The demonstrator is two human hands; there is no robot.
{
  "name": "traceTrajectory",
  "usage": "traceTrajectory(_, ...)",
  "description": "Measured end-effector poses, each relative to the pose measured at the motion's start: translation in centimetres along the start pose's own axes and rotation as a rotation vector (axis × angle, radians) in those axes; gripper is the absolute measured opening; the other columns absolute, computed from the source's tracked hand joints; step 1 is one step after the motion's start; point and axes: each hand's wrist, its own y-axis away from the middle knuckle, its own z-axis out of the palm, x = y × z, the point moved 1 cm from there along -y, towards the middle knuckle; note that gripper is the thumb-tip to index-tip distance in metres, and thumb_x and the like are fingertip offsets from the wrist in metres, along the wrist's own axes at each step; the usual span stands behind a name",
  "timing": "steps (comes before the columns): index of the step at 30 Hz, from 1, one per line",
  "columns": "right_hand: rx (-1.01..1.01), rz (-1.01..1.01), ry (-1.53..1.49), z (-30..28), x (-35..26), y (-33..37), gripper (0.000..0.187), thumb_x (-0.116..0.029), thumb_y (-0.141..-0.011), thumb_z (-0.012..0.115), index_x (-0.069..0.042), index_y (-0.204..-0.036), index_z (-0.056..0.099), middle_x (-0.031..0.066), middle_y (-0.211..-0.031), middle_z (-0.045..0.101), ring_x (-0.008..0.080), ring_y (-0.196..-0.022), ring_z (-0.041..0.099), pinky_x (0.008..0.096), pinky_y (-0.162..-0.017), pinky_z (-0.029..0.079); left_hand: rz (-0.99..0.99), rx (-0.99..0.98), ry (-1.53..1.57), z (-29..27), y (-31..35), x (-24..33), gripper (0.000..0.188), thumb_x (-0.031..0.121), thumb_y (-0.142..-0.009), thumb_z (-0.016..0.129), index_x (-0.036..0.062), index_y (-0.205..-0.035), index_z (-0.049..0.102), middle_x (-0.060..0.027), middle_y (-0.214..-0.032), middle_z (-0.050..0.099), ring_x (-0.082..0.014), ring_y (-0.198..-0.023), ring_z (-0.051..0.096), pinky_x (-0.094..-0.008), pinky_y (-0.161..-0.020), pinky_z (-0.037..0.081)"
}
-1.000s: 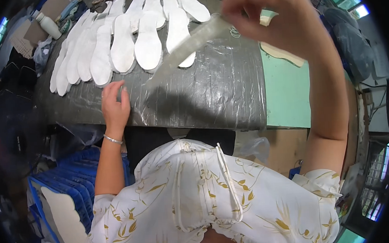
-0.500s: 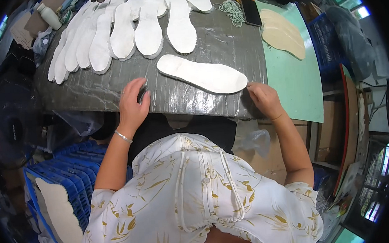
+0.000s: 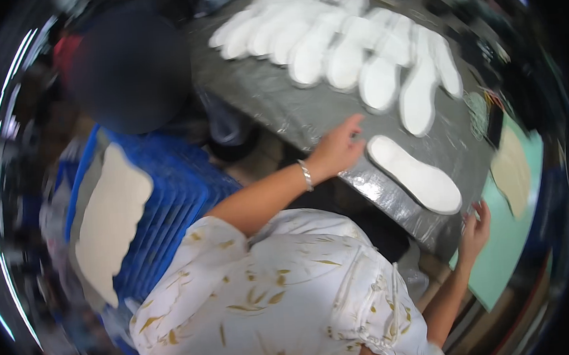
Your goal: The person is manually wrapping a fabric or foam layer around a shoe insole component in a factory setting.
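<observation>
A single white insole (image 3: 420, 176) lies flat on the grey plastic-covered table (image 3: 263, 106), slanting along its near edge. My left hand (image 3: 337, 151) hovers by the insole's narrower end, thumb and fingers apart. A small dark spot shows at its fingertips, too blurred to name. Just off the insole's wider end is my right hand (image 3: 476, 231), its fingers loosely parted and apparently holding nothing. Farther back, overlapping rows of white insoles (image 3: 378, 85) cover the table.
A blue plastic crate (image 3: 168, 212) stands at my left with a cream scalloped sheet (image 3: 112, 219) against it. A dark round fan (image 3: 125, 66) is behind it. To the right, a green board (image 3: 501, 261) carries beige cut pieces (image 3: 512, 171). Pale green elastic bands (image 3: 477, 112) lie near a phone.
The view has swung left, bringing the crate more into sight. My right hand has let go of the insole's wider end and moved slightly away. The insole stays on the table.
</observation>
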Motion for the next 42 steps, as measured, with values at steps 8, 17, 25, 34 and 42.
traceTrajectory(8,-0.149,-0.194,0.002,5.9,-7.6,-0.4,0.037,-0.006,-0.100,0.053,0.001,-0.136,0.053,0.0128,-0.119,0.064,0.0141,-0.094,0.061,0.0267,-0.077,0.050,0.148,0.507,-0.418,-10.7,11.6,0.6,0.041,0.013,-0.082,0.074,0.0036,-0.119,0.062,-0.0147,-0.116,0.061,-0.0326,-0.101,0.061,-0.0388,-0.086,0.051)
traceTrajectory(17,-0.625,-0.641,-0.118,19.9,-21.8,3.6,0.016,0.008,-0.086,0.062,0.003,-0.101,0.063,0.0122,-0.091,0.064,0.0190,-0.073,0.062,0.0279,-0.067,0.050,-0.280,0.832,-1.221,-26.2,27.1,2.7,0.031,0.016,-0.075,0.079,0.0054,-0.101,0.066,-0.0123,-0.097,0.064,-0.0333,-0.090,0.061,-0.0422,-0.080,0.048)
traceTrajectory(25,-1.002,-0.911,-0.217,28.0,-29.5,6.1,0.015,0.005,-0.083,0.067,0.000,-0.097,0.067,0.0127,-0.090,0.066,0.0275,-0.071,0.067,0.0331,-0.063,0.053,-0.439,0.893,-0.322,-36.4,28.3,4.4,0.015,0.014,-0.084,0.072,-0.0014,-0.085,0.072,-0.0051,-0.074,0.070,-0.0100,-0.069,0.063,-0.0262,-0.063,0.050)
traceTrajectory(34,-0.934,-1.619,-0.509,43.2,-39.2,21.6,0.019,-0.013,-0.080,0.061,-0.008,-0.098,0.064,0.0064,-0.089,0.060,0.0229,-0.081,0.063,0.0365,-0.066,0.052,-0.387,0.780,-0.391,-35.1,29.0,1.3,0.011,0.012,-0.083,0.072,0.0007,-0.083,0.071,-0.0067,-0.078,0.072,-0.0119,-0.067,0.065,-0.0280,-0.064,0.052)
traceTrajectory(42,-0.872,-1.806,-0.406,45.6,-40.9,24.8,0.016,-0.015,-0.080,0.057,-0.006,-0.091,0.064,0.0049,-0.088,0.058,0.0200,-0.085,0.059,0.0331,-0.069,0.046,-0.415,0.753,-0.143,-36.7,29.8,2.6,0.010,0.010,-0.088,0.072,0.0002,-0.089,0.069,-0.0037,-0.075,0.069,-0.0060,-0.064,0.063,-0.0216,-0.059,0.051)
